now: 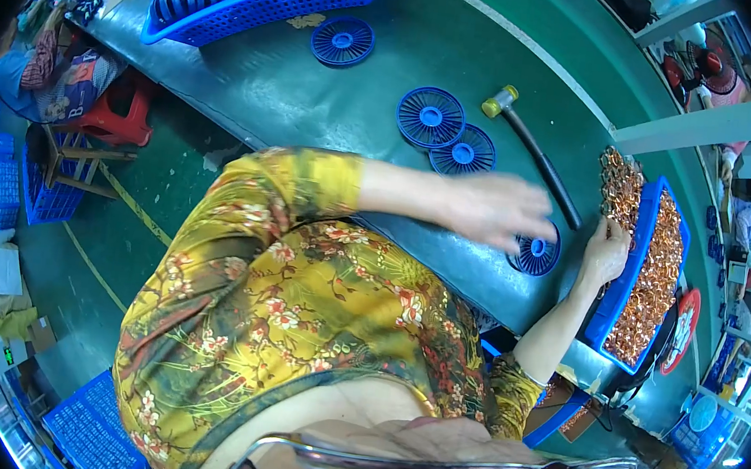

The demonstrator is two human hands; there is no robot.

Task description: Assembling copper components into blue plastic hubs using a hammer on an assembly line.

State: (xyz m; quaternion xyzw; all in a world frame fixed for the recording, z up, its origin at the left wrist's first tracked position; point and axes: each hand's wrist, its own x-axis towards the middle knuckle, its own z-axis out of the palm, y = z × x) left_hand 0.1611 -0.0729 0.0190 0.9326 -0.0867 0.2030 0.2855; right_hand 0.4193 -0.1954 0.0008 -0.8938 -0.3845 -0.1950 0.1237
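My left hand (500, 212) is smeared by motion, its fingers stretched out over the table beside a round blue plastic wheel with thin spokes (536, 252). Nothing shows in that hand. At the edge of a loose heap of small copper-coloured rings (620, 188), my right hand (607, 253) has its fingers drawn together; what they pinch is too small to make out. Two more blue spoked wheels, one (430, 118) overlapping the other (463, 155), lie beyond my left forearm. A mallet with a yellow-green head (500, 101) and black handle rests between the wheels and the heap.
A blue tray (604, 324) full of copper-coloured rings stands at the right edge of the green table (262, 97). Far left, a blue perforated basket (260, 23) holds many blue wheels, with a single wheel (342, 41) near it. Other people sit at work farther off.
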